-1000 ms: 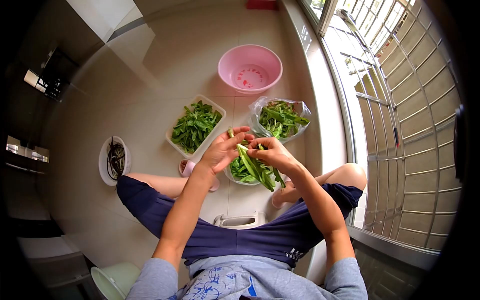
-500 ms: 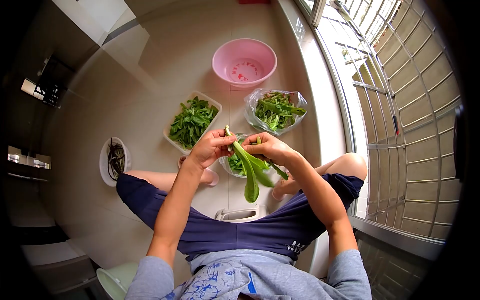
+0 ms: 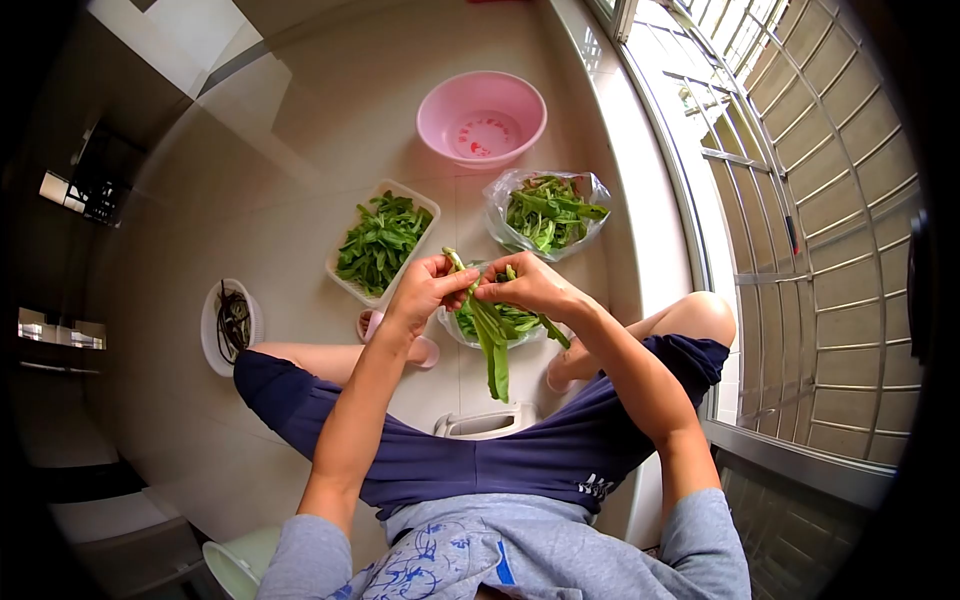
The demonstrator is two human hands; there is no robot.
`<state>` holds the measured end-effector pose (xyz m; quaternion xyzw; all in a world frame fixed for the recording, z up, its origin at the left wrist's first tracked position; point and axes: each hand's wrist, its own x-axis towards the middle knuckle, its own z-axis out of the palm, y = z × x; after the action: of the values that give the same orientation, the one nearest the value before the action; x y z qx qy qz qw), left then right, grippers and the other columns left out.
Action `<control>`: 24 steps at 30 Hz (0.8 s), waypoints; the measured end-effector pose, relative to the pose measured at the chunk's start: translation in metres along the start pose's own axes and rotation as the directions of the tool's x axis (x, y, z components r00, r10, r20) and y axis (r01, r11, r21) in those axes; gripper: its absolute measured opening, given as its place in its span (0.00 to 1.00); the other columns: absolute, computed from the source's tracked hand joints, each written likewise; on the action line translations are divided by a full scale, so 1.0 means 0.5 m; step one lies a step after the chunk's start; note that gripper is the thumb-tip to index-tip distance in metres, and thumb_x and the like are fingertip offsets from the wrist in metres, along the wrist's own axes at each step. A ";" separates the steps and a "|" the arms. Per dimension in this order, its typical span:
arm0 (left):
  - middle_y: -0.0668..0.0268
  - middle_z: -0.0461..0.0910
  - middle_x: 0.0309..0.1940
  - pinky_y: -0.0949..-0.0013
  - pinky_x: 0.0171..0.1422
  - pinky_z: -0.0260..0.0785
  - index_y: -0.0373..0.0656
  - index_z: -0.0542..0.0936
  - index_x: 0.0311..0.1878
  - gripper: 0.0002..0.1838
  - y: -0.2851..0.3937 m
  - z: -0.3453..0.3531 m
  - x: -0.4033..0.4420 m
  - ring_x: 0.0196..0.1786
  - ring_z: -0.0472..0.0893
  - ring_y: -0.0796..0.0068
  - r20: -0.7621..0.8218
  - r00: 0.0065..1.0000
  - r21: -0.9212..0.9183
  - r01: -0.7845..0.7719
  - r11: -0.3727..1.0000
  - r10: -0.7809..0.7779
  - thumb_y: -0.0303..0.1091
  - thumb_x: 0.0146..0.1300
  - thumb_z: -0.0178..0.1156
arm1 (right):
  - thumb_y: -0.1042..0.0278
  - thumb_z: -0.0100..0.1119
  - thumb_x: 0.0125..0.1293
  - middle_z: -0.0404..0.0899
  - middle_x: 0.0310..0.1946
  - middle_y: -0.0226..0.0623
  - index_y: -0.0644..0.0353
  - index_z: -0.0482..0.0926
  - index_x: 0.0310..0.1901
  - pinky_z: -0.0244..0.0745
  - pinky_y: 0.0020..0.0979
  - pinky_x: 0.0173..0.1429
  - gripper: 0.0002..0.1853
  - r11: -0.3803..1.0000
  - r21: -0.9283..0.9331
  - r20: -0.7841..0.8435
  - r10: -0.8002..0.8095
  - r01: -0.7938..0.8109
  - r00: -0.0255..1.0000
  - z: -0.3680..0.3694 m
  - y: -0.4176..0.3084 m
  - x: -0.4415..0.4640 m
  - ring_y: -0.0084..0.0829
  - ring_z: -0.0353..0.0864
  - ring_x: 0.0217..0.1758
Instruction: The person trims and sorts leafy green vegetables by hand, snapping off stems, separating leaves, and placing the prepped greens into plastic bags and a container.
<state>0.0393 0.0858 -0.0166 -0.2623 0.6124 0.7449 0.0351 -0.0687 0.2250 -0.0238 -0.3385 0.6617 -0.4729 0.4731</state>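
My left hand (image 3: 432, 290) pinches the pale stem end of a leafy green vegetable (image 3: 496, 355), whose long leaves hang down toward my lap. Close beside it, my right hand (image 3: 538, 288) is closed on the same vegetable just below the stem end. Another green piece sticks out beneath my right hand, and I cannot tell whether it is a separate stalk. Directly under both hands lies a clear plastic bag (image 3: 463, 333) with cut greens, partly hidden by the hands and leaves.
Ahead are a white tray (image 3: 434, 212) of leaves, a plastic bag (image 3: 495, 217) of greens and a pink basin (image 3: 430, 135). A white basket (image 3: 209, 335) with dark strips stands left, a pale green bucket (image 3: 232, 568) lower left. A window ledge and metal grille run along the right.
The hanging leaves have turned and drawn together into a narrower bunch. My right hand has shifted slightly toward my left, and both hands stay over the bag.
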 end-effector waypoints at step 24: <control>0.65 0.75 0.26 0.79 0.37 0.67 0.38 0.71 0.33 0.08 0.001 -0.018 -0.008 0.29 0.75 0.79 0.313 0.945 -0.297 0.005 0.955 0.092 0.32 0.59 0.46 | 0.62 0.45 0.57 0.64 0.18 0.28 0.60 0.69 0.29 0.49 0.17 0.17 0.09 0.620 0.762 0.343 -0.142 -0.186 0.929 0.024 0.018 -0.002 0.16 0.56 0.15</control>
<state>0.0456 0.0783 -0.0154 -0.1251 0.4867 0.8610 0.0789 -0.0569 0.2249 -0.0333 -0.1725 0.2915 -0.6347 0.6945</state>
